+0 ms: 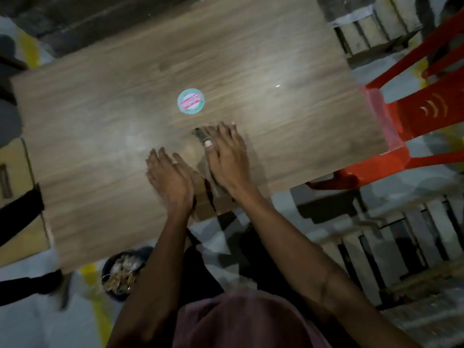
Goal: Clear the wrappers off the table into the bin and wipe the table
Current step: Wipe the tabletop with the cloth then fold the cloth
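Observation:
The wooden table (100, 151) fills the middle of the view, blurred by motion. My right hand (227, 162) lies palm down on a small dark cloth (200, 133), which shows only past the fingertips and thumb; the rest is hidden under the hand. My left hand (170, 180) rests flat beside it, fingers apart, holding nothing, near the table's front edge. A round teal and pink sticker (190, 101) sits on the tabletop just beyond both hands. On the floor below the front edge stands a dark round bin (123, 273) with shiny wrappers inside.
A red plastic chair (411, 116) stands against the table's right end. A cardboard box (17, 197) sits at the left edge, with a dark sleeve across it. Pale slatted furniture (376, 28) is at the far right and near right.

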Available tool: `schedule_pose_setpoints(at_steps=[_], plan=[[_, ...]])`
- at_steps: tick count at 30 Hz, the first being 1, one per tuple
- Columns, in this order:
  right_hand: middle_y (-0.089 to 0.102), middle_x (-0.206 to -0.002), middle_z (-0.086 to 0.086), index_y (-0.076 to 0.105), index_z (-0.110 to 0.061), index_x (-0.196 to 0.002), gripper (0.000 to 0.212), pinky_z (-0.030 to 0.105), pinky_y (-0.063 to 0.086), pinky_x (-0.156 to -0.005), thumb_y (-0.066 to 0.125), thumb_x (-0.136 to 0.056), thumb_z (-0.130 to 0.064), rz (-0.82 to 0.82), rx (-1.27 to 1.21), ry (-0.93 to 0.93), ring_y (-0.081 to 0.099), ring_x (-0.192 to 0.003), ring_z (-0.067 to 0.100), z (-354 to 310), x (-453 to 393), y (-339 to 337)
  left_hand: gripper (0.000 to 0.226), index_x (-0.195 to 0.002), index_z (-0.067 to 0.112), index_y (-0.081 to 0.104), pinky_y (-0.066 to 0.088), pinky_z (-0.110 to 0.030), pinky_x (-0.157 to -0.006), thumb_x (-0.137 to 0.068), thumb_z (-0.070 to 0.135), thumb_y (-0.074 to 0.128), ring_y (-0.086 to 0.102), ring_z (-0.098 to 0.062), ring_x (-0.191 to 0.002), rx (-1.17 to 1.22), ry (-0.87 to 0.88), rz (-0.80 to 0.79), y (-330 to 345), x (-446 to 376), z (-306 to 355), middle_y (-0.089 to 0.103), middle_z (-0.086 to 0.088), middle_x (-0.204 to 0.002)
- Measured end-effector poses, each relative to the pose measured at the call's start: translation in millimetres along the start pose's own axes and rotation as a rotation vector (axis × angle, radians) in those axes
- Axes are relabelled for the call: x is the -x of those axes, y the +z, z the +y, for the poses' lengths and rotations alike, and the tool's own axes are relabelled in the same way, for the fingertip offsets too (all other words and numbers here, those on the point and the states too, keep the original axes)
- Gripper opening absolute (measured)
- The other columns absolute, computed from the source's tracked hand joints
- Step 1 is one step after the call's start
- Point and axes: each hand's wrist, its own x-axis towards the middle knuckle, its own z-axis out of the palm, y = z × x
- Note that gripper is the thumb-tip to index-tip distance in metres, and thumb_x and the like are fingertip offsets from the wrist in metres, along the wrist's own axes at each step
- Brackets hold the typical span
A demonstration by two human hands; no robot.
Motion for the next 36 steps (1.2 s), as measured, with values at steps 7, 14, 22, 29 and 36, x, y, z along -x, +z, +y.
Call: schedule_pose_setpoints(at_steps=[7, 14, 22, 29, 36], plan=[[0.039, -0.161, 0.02, 0.056, -0.014, -0.146, 0.06, 0.059, 0.023, -0.121, 0.026, -0.102, -0.043, -0.121, -0.041, -0.053, 0.025, -0.153, 0.044, -128.2, 58.3, 125.0, 0.05, -0.148, 0.004, 0.044, 0.026, -0.048, -0.122, -0.102, 0.021, 0.032, 0.033, -0.035, -0.148, 0.024, -0.093, 0.09, -75.8, -24.5, -163.9, 0.039, -0.018, -0.157], [0.031, -0.164, 0.022, 0.052, -0.011, -0.15, 0.067, 0.058, 0.015, -0.126, 0.019, -0.102, -0.045, -0.214, 0.001, -0.016, 0.017, -0.155, 0.044, -224.3, 83.4, 252.8, 0.04, -0.134, -0.001, 0.058, 0.036, -0.042, -0.113, -0.1, 0.015, 0.045, 0.05, -0.038, -0.134, 0.034, 0.063, -0.019, -118.9, -57.3, -325.8, 0.055, -0.023, -0.142], [0.027, -0.168, 0.013, 0.044, -0.019, -0.155, 0.061, 0.057, 0.013, -0.125, 0.028, -0.103, -0.044, -0.213, 0.449, -0.081, 0.018, -0.156, 0.04, -274.1, 92.2, 359.4, 0.052, -0.152, 0.002, 0.038, 0.025, -0.042, -0.122, -0.105, 0.023, 0.032, 0.035, -0.035, -0.146, 0.123, 0.158, -0.163, -141.2, -78.7, -403.5, 0.04, -0.019, -0.157], [0.017, -0.171, 0.01, 0.03, -0.02, -0.162, 0.061, 0.055, 0.009, -0.126, 0.03, -0.105, -0.044, -0.194, 0.556, -0.143, 0.01, -0.158, 0.037, -264.6, 98.5, 364.4, 0.049, -0.155, 0.008, 0.035, 0.022, -0.048, -0.122, -0.108, 0.02, 0.036, 0.026, -0.033, -0.15, 0.108, 0.089, -0.114, -140.2, -76.6, -393.9, 0.031, -0.018, -0.162], [0.021, -0.171, 0.01, 0.031, -0.02, -0.161, 0.063, 0.055, 0.012, -0.126, 0.033, -0.103, -0.045, -0.144, 0.562, -0.083, 0.013, -0.158, 0.036, -218.4, 75.4, 322.1, 0.052, -0.15, 0.007, 0.041, 0.025, -0.051, -0.12, -0.105, 0.026, 0.025, 0.027, -0.034, -0.151, 0.034, 0.235, -0.108, -122.8, -80.6, -335.9, 0.035, -0.017, -0.16]])
